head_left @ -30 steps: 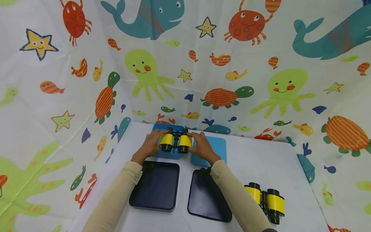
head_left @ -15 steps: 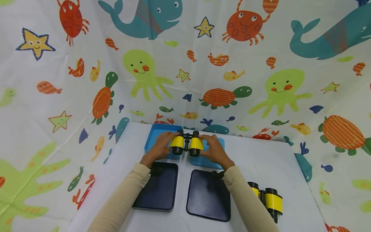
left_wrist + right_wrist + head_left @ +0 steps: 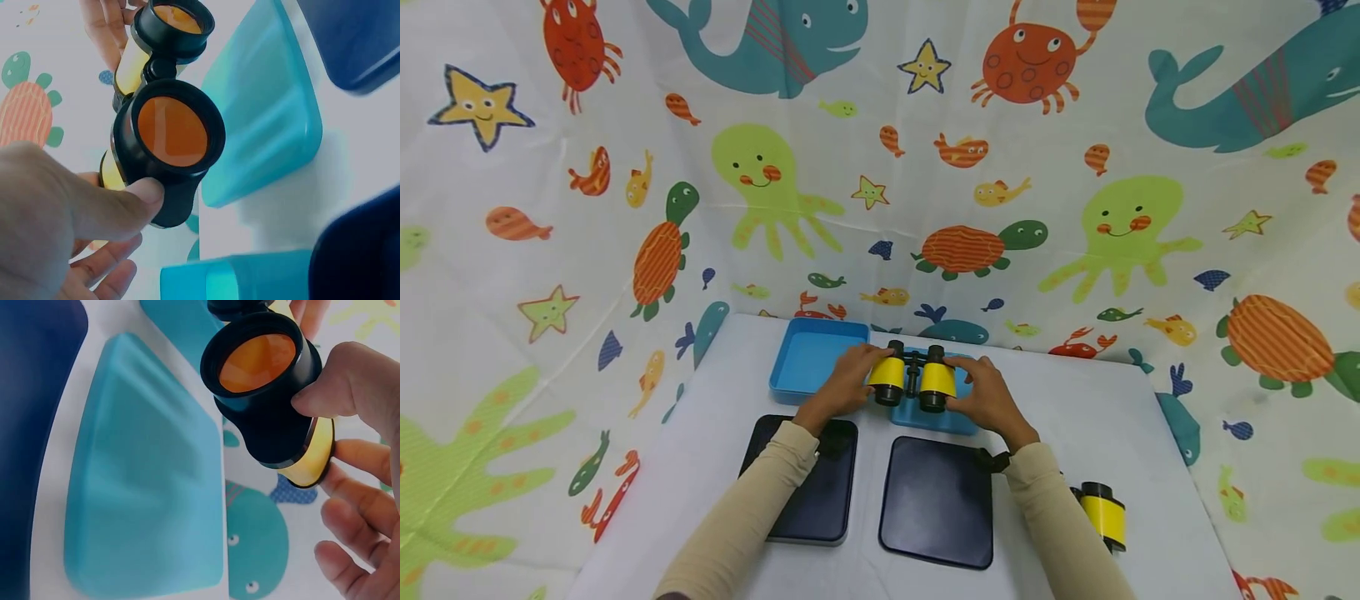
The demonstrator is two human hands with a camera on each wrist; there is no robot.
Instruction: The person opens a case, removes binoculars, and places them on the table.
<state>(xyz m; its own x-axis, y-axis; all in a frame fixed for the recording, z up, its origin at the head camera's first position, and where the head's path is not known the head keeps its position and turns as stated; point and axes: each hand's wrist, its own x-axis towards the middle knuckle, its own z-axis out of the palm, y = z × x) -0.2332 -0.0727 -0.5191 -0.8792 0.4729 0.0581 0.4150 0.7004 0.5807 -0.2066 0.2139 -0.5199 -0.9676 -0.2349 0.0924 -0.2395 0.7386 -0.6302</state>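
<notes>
Your view looks down on a white bench (image 3: 1075,417) walled round by a cloth printed with sea creatures (image 3: 1112,225).

At the far left of the things sits an open blue tray (image 3: 808,360), hollow side up. In front of it lies a dark navy tray (image 3: 808,492), partly under your left sleeve (image 3: 752,517).

Your left hand (image 3: 842,387) reaches in from there. Its grip is closed on the left barrel of a pair of yellow and black toy binoculars (image 3: 912,385); the left wrist view shows the thumb (image 3: 134,200) pressed under the black rim of an orange lens (image 3: 172,131), with the other fingers curled behind the barrel.

The binoculars are held level between both hands, just above the near edge of a second blue tray (image 3: 958,417) that lies bottom up. Their large lenses face you.

Your right hand (image 3: 988,396) grips the right barrel in the same way. In the right wrist view, thumb (image 3: 331,381) and fingers wrap the yellow band.

In front of the upturned tray lies a second dark navy tray (image 3: 936,504). To its right, near the bench's front edge, a second pair of binoculars (image 3: 1101,517) rests, half hidden by your right sleeve (image 3: 1052,517).
</notes>
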